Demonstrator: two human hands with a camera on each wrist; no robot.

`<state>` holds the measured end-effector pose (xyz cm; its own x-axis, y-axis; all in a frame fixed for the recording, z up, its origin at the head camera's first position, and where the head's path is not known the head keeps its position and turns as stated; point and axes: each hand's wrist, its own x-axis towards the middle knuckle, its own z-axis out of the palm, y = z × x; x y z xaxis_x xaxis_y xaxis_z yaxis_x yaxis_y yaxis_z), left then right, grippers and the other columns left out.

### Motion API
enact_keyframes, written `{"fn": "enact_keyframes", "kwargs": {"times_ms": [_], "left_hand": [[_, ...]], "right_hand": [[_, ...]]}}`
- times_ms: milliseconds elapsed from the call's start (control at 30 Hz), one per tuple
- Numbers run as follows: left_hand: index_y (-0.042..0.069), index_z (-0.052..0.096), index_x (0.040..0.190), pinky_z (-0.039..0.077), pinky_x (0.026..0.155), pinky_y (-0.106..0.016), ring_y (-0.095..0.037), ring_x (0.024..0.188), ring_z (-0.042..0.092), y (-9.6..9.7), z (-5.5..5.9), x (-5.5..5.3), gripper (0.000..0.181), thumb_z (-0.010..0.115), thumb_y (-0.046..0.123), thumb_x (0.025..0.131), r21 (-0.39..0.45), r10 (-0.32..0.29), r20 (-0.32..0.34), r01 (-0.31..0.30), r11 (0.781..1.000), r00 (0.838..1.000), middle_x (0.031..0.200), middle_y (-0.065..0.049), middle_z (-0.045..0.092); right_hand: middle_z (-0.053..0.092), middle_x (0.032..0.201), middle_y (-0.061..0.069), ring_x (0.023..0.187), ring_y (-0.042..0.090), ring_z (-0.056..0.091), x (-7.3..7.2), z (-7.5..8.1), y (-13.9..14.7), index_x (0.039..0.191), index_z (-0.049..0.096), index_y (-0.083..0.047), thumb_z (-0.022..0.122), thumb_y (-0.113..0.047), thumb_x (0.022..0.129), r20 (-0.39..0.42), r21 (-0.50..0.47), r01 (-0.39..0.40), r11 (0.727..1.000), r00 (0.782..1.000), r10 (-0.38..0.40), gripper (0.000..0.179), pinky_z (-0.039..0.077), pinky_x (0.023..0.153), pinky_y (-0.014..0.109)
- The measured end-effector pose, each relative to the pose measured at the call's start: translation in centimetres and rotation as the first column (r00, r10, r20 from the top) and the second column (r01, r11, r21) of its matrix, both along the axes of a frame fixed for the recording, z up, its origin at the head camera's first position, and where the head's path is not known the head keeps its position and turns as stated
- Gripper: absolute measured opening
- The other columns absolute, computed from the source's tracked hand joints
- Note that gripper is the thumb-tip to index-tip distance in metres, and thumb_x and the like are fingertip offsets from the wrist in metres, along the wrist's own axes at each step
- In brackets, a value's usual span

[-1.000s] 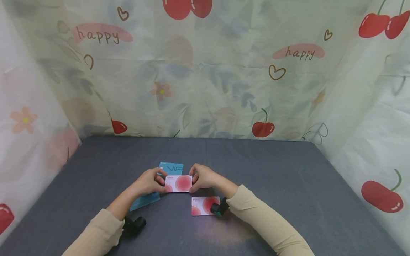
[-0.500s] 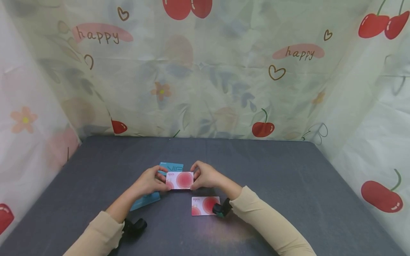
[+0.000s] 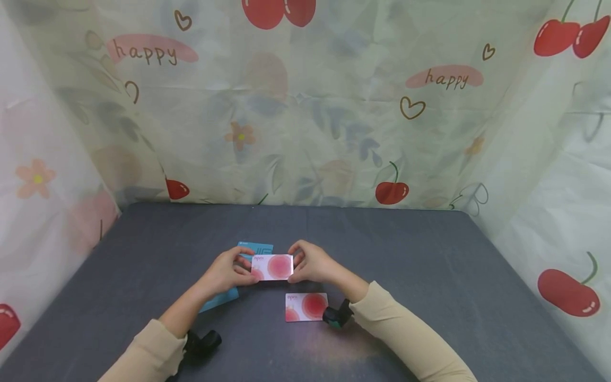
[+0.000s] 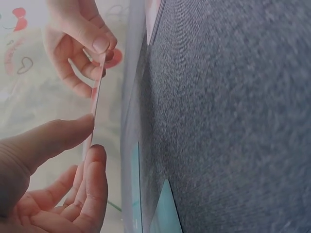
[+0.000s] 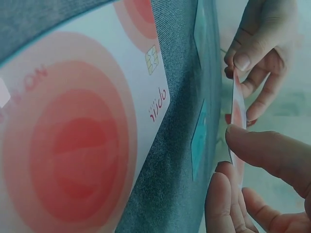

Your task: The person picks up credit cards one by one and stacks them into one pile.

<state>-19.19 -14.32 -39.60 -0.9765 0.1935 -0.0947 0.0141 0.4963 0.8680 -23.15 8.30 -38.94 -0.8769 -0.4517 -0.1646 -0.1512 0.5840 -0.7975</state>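
A white card with pink-red circles (image 3: 272, 267) is held up over the table between both hands. My left hand (image 3: 229, 271) pinches its left edge between thumb and fingers. At the opposite edge, my right hand (image 3: 312, 263) pinches it too. In the left wrist view the card (image 4: 95, 104) stands nearly edge-on, off the table surface. A matching pink card (image 3: 306, 307) lies flat just below, near the right wrist; the right wrist view shows its gold chip. Behind the held card lies a blue card (image 3: 256, 248), partly hidden. Another blue card (image 3: 221, 300) is partly covered by my left arm.
The dark grey table (image 3: 406, 265) reaches back to a hanging cloth (image 3: 324, 127) printed with cherries and "happy". Similar cloth hangs at both sides. A black wrist camera (image 3: 339, 314) sits on the right wrist, close to the lying pink card, and another (image 3: 205, 342) on the left.
Both hands have shifted slightly right and up in the head view, carrying the held card with them. The cards on the table have stayed put.
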Motion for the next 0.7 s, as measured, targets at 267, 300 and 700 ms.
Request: {"fn": "enact_keyframes", "kwargs": {"times_ms": [267,300,700], "left_hand": [[-0.007,0.046,0.127,0.054,0.069,-0.029,-0.018,0.079,0.068,0.4,0.0,0.3,0.061,0.074,0.000,0.074,0.015,-0.002,-0.007,0.002,1.000,1.000,0.095,-0.016,0.058],[-0.006,0.047,0.127,0.054,0.068,-0.028,-0.017,0.079,0.068,0.5,0.0,0.3,0.060,0.075,0.001,0.074,0.013,0.004,-0.005,-0.004,1.000,1.000,0.095,-0.015,0.058],[-0.003,0.048,0.127,0.056,0.074,-0.032,-0.018,0.083,0.068,1.1,0.1,0.6,0.060,0.075,0.002,0.074,0.028,0.022,0.005,-0.022,0.999,1.000,0.100,-0.015,0.057]], "right_hand": [[0.057,0.088,0.011,0.075,0.014,0.065,0.4,0.0,0.6,0.115,0.051,-0.002,0.078,0.000,0.069,-0.010,-0.035,-0.006,0.999,1.000,0.005,0.053,0.055,0.068,0.027],[0.058,0.089,0.011,0.075,0.014,0.065,0.4,0.1,0.7,0.115,0.051,-0.002,0.078,-0.001,0.069,-0.011,-0.037,-0.007,0.999,1.000,0.006,0.053,0.055,0.068,0.027],[0.060,0.092,0.013,0.079,0.016,0.067,0.9,0.3,1.6,0.117,0.052,-0.002,0.077,-0.003,0.072,-0.045,-0.052,-0.029,0.998,0.999,0.027,0.052,0.055,0.070,0.027]]}}
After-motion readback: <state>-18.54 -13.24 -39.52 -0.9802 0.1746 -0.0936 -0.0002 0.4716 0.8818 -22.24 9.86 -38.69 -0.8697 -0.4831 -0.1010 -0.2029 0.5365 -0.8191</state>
